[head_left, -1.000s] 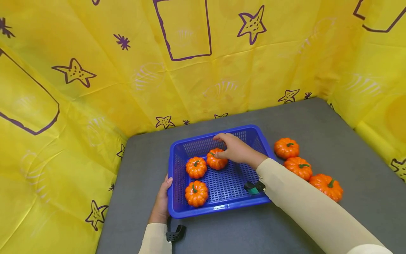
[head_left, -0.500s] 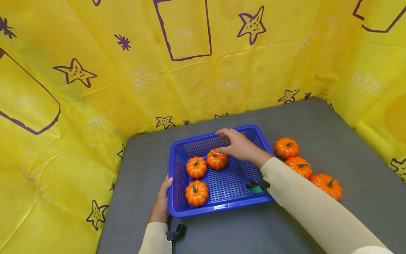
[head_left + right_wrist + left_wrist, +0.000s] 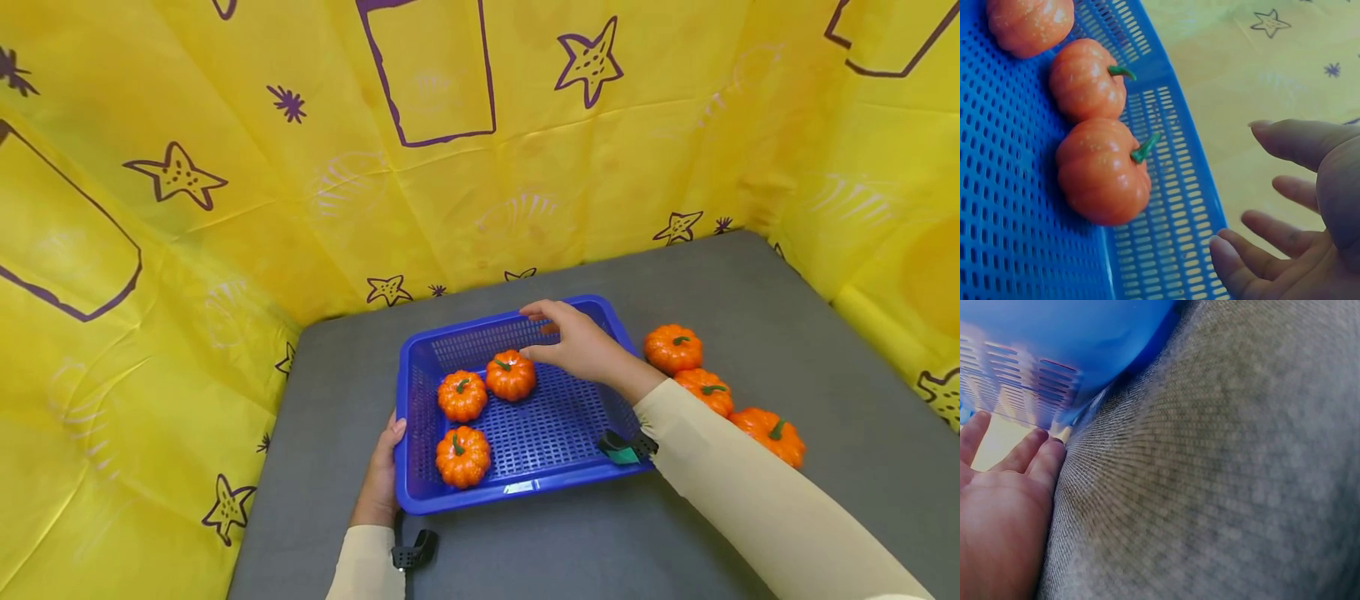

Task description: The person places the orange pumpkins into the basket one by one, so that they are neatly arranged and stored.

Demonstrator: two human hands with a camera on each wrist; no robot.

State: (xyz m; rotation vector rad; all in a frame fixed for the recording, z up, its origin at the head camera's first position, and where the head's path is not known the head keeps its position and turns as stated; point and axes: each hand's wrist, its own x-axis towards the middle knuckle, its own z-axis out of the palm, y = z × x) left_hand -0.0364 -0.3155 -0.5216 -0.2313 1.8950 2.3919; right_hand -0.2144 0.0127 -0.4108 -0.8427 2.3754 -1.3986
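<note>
Yellow fabric printed with dark purple starfish hangs (image 3: 450,208) around a grey cloth-covered table (image 3: 337,375), rising behind it and along both sides. From where I stand, farthest left is the person's left hand (image 3: 384,471), its cream sleeve (image 3: 367,562) and black wrist device (image 3: 416,550) below it. Its thumb rests at the rim of a blue rectangular plastic basket (image 3: 480,497) with slotted walls, while the fingers lie nearly straight against the outer side, supporting rather than clamping.

Inside, toward the basket's left, sit two ribbed orange pumpkins with green stems, one at the front (image 3: 462,457) and one behind it (image 3: 462,396). A third ribbed orange pumpkin (image 3: 511,376) sits just right of the rear one, near the back wall. Beside it, over the basket, hovers the right hand (image 3: 573,340), thumb and fingers well apart with open air between them.

Farther right, outside the basket, three more orange pumpkins stand in a slanting row on the table: the back one (image 3: 673,348), the middle one (image 3: 703,392) and the front one (image 3: 772,435), the latter two partly hidden by the right sleeve (image 3: 750,492).
</note>
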